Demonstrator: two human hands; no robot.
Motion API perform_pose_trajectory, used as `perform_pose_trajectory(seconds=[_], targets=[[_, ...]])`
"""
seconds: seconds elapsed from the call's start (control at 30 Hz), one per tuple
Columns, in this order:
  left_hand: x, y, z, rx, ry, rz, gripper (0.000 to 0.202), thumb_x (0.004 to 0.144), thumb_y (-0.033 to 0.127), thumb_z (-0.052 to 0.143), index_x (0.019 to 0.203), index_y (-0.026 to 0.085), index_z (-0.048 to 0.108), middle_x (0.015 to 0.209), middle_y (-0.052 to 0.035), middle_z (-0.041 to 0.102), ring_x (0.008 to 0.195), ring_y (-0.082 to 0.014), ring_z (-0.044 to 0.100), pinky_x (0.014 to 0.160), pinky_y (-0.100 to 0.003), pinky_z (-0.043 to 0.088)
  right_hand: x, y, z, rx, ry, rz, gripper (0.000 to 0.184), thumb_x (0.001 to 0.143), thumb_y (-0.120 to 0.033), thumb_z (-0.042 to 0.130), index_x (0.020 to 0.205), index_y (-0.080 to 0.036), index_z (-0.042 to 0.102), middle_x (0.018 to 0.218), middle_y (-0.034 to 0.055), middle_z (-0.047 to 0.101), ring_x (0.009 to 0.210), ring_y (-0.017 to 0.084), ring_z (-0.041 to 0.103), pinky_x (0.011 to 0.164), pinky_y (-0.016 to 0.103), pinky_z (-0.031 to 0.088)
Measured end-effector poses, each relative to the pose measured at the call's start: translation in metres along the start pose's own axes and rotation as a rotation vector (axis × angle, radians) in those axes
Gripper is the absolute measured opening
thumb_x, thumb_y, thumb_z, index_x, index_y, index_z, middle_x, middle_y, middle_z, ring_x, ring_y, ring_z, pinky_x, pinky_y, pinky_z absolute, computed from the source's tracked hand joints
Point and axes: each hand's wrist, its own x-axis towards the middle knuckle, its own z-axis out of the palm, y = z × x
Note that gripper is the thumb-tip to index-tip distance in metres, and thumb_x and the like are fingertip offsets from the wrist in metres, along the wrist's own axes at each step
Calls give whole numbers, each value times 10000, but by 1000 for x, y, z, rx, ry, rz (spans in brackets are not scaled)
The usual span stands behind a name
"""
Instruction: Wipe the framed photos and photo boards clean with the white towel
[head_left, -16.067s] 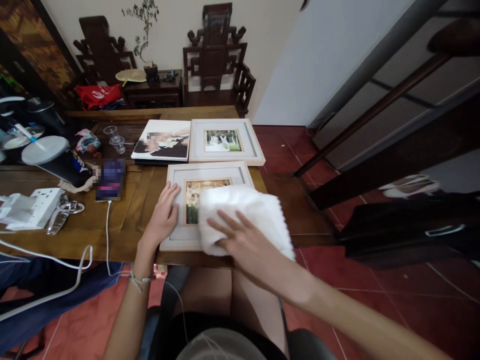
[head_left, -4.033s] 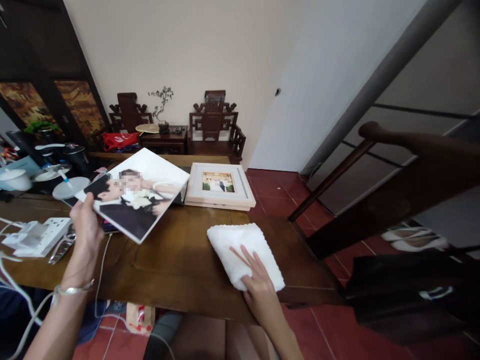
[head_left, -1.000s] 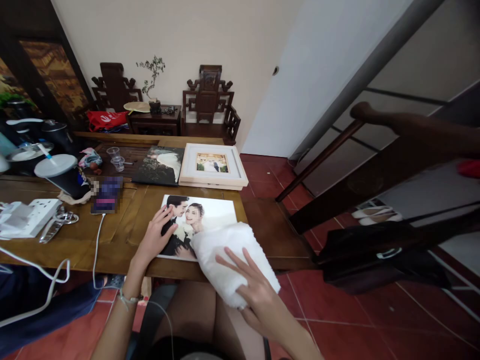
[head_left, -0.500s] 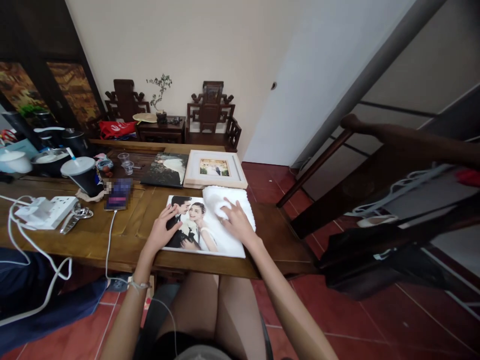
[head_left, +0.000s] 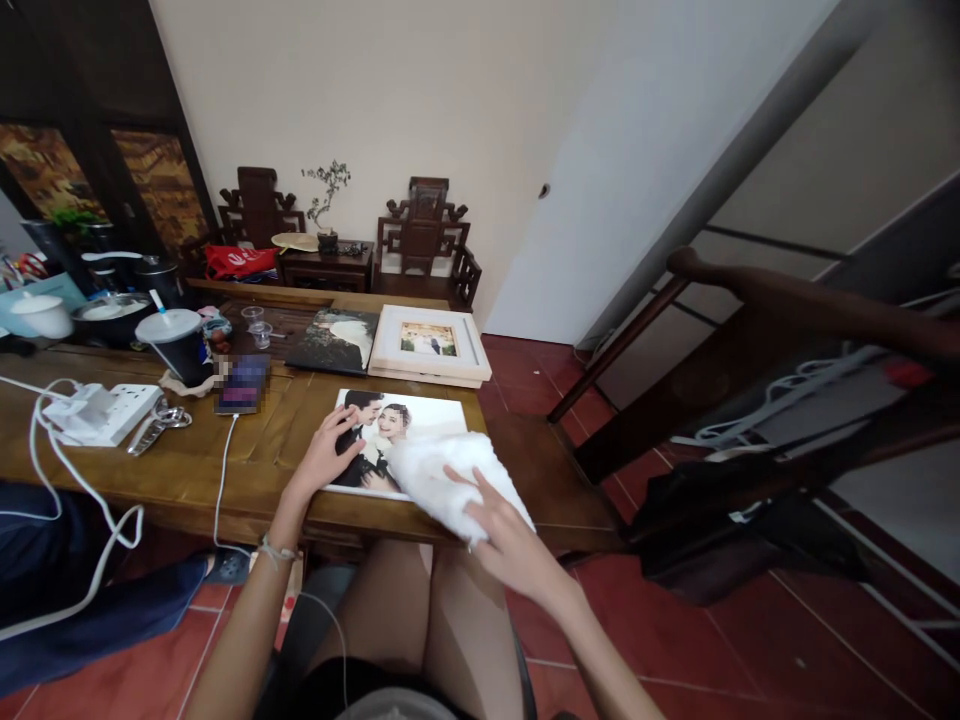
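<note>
Left hand: spread flat, grasping nothing, the left hand rests on the left edge of the photo panel.
Right hand: laid over the white cloth with fingers extended, the right hand may or may not pinch a fold; I cannot tell.
Photo panel: face up on the worktop, between the hands, its near right part under the cloth.
Wiping pressure: the step looks like a wipe; light, even pressure through flat fingers should suit the glossy-looking face.
Bracing: firm left fingertips near the border would best stop the panel skidding, without smudging the picture.
Cloth reach: it overhangs the panel's near right corner, so lifting the loose part would avoid a snag there.
Left-hand strip: the area under those fingers probably needs a change of hold to be reached.
Beyond the hands: a framed picture lies ahead, near but apart; strokes that stop at the panel's far edge would spare it.
</note>
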Motion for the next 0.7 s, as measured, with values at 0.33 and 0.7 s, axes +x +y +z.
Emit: perform_pose_trajectory(seconds=[0.33,0.7], targets=[[20,-5,2,77,12,35,417,869,351,594,1235,161,658,1418,-136,548,1396,-276,411,1164,-472,314,120,82,10,13,63,161,335,785,-45,415,993,-186,637,1107,108,725,1085,285,653,1122,563,290],[20,-10,5,125,-2,23,463,898,398,553,1289,160,626,1449,-117,518,1422,-274,375,1173,-473,307,6,-12,8,42,-71,-7,342,596,-1,447,829,-196,604,1467,109,496,1469,281,240,1200,581,139]])
